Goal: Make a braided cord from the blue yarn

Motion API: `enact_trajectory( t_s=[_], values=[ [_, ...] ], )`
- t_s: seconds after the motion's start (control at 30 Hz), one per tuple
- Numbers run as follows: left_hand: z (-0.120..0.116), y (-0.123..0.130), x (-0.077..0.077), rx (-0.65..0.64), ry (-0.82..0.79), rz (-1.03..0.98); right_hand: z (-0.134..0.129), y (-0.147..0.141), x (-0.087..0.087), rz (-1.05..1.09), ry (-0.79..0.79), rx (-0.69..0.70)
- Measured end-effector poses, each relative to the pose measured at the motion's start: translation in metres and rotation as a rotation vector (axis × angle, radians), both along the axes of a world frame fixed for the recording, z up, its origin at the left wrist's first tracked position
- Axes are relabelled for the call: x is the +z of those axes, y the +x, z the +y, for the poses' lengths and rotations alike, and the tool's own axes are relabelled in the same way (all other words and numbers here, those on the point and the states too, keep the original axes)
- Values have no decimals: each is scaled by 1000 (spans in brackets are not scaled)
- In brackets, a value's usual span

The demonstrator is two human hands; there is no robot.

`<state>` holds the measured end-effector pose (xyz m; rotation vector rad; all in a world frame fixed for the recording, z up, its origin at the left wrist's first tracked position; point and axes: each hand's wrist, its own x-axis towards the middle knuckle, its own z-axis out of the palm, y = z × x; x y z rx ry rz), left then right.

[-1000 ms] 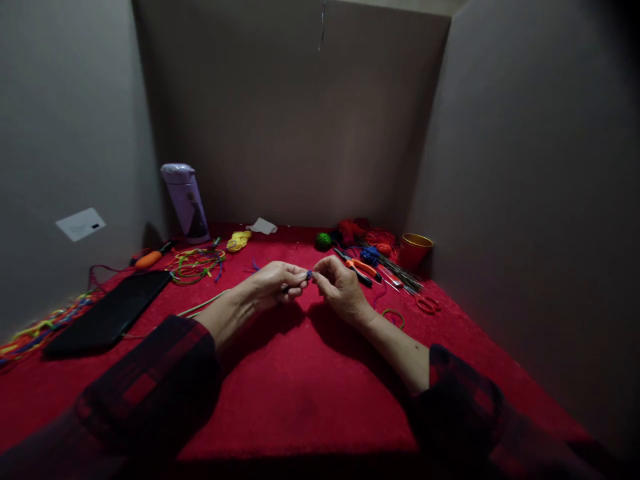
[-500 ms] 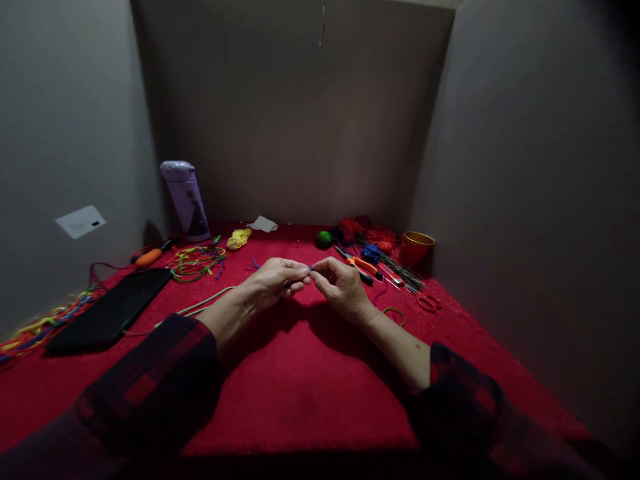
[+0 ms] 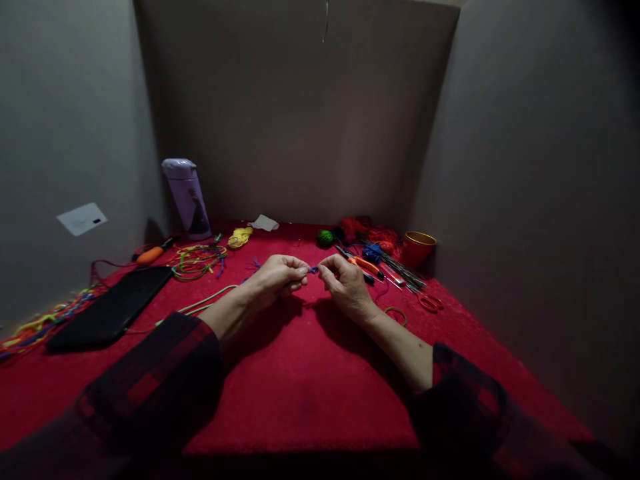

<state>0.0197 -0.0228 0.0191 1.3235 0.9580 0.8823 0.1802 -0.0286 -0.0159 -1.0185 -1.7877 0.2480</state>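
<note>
A short stretch of blue cord spans the small gap between my two hands, over the middle of the red cloth. My left hand pinches one side of it between thumb and forefinger. On the other side, my right hand holds it in a pinch, fingers curled. The cord looks looped or knotted in the gap, though it is too small to make out. Blue-purple cord ends stick out behind my left hand. How the cord runs inside my fingers is hidden.
At the left are a black tablet-like slab, tangled coloured cords and a purple bottle. To the right lie orange-handled pliers, red scissors, yarn balls and a red cup. Grey panels enclose the table.
My hands have drawn slightly apart, the right one shifting a little to the right. More of the blue cord shows between my fingertips. The view has shifted slightly.
</note>
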Motion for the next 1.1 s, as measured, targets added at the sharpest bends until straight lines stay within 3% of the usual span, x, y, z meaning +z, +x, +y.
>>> enact_trajectory(
  t_s=[0.4, 0.63, 0.9, 1.1],
  values=[
    [-8, 2, 10, 54, 89, 228, 1, 2, -1, -45, -9, 4],
    [-7, -2, 6, 64, 182, 307, -1, 1, 1, -38, -19, 46],
    [-4, 3, 4, 6, 222, 289, 1, 0, 0, -10, -79, 35],
    [-2, 10, -1, 15, 243, 151, 2, 0, -2, -18, -94, 37]
  ],
)
